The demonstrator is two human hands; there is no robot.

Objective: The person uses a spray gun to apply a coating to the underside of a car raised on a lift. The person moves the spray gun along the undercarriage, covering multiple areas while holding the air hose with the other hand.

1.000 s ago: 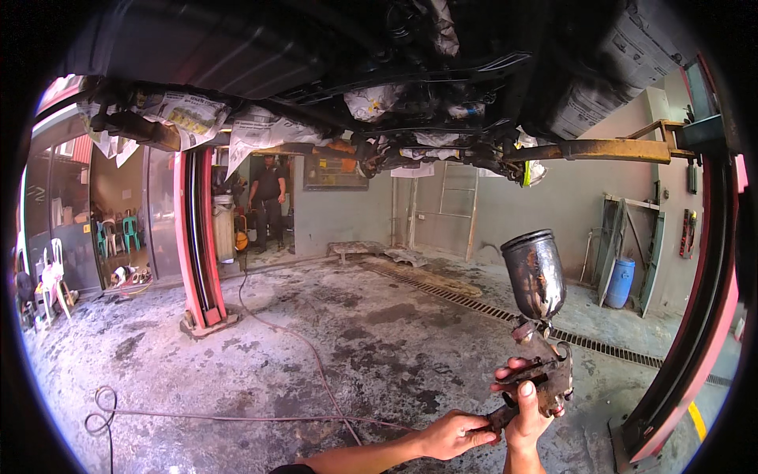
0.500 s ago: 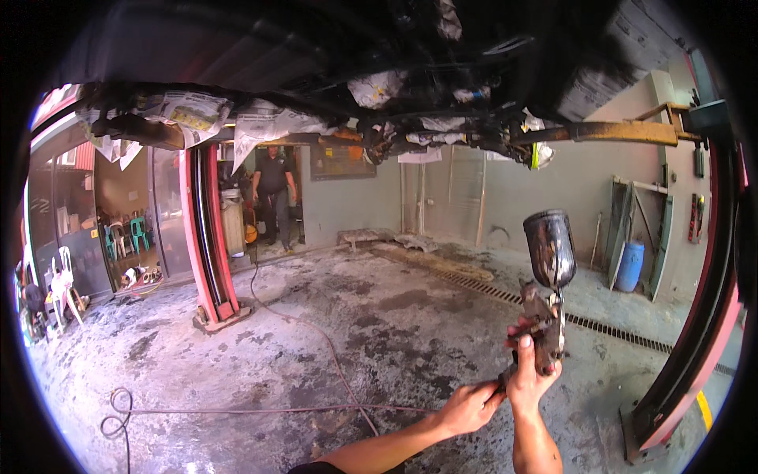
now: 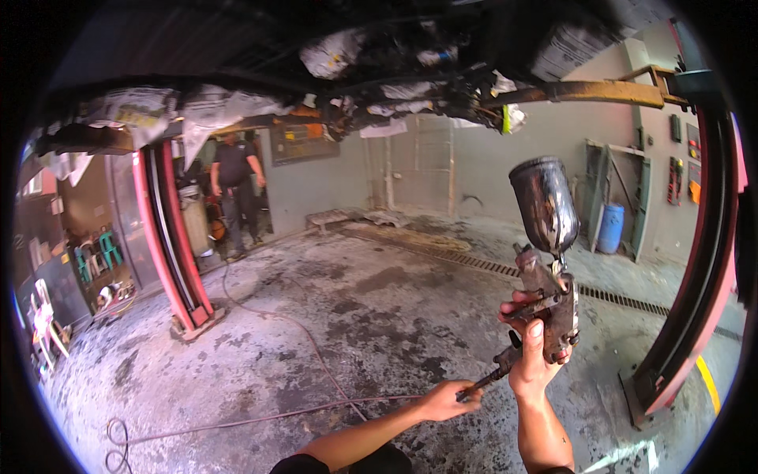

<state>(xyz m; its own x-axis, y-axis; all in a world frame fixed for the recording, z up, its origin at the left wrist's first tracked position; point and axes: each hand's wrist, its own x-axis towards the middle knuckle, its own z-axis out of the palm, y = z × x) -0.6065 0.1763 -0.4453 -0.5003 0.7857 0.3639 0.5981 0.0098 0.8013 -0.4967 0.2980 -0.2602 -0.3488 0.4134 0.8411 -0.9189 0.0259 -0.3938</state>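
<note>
A paint spray gun (image 3: 562, 312) with a dark, glossy, paint-streaked cup (image 3: 545, 205) on top stands upright in front of me, right of centre. My right hand (image 3: 533, 363) is wrapped round its grip, thumb up. Lower and to the left, my left hand (image 3: 448, 401) is closed round the air hose end (image 3: 478, 387), close to the fitting (image 3: 505, 359) under the gun's grip. Overhead spreads the dark underside of a raised vehicle (image 3: 237, 47), with newspaper (image 3: 142, 110) masking along its edges.
Red lift posts stand at left (image 3: 174, 245) and right (image 3: 695, 292). The hose (image 3: 316, 347) trails over the stained floor, looping at lower left. A floor drain grate (image 3: 482, 262) runs across. A person (image 3: 235, 178) is by the doorway. A blue barrel (image 3: 610, 227) stands right.
The spray gun looks larger and closer, and more of the hose end shows between my hands. My left hand has shifted left. The view has turned right, and the person stands farther forward.
</note>
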